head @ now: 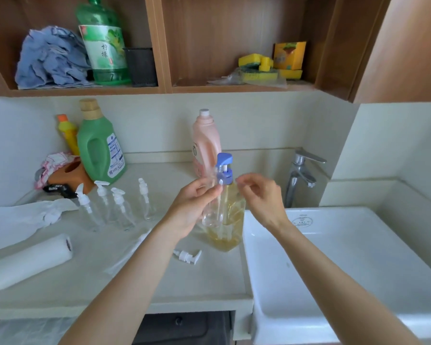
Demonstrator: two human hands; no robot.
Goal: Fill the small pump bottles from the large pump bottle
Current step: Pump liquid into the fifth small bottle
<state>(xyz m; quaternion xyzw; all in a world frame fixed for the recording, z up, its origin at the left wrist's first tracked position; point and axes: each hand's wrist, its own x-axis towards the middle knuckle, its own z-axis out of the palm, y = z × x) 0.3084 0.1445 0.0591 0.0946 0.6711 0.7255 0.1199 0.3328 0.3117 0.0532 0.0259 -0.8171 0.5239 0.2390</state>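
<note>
The large pump bottle (233,220) stands on the counter beside the sink, holding yellow liquid under a blue pump head (225,161). My left hand (192,207) grips a small clear bottle (211,215) without a pump, held upright just in front of the large bottle with its mouth under the blue spout. My right hand (258,195) hovers just right of the blue pump collar, fingers loosely curled and holding nothing. A loose white pump head (187,256) lies on the counter below. Several small clear pump bottles (117,205) stand in a group to the left.
A paper towel roll (30,260) and crumpled plastic (23,217) lie at the left. A green jug (98,145), an orange-capped yellow bottle (69,134) and a pink bottle (205,143) stand by the wall. The white sink (346,257) and the tap (299,180) are at the right.
</note>
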